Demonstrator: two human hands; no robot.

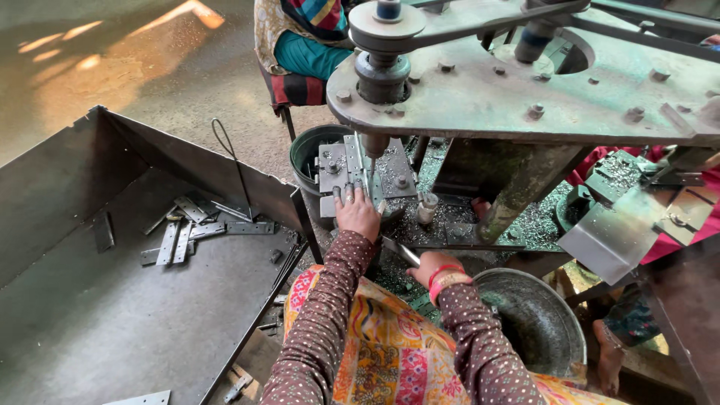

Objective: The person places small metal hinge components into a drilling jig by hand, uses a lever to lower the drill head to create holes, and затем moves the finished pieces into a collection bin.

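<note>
Left hand (357,213) on drill jig (352,176).

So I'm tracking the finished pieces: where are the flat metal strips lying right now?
In the head view the flat metal strips lie on the left, in a loose pile inside the big sheet-metal bin, near its right wall, left of the left hand.

Left hand (357,212) on drill-press jig (352,174), right hand (427,264) gripping lever (401,251).

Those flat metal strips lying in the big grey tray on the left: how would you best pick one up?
Probably from above, pinching a strip across its narrow width near the middle. The strips lie flat on the tray floor, some overlapping, so a raised edge where one rests on another gives fingertips a way under. The open top leaves room to reach down.
</note>
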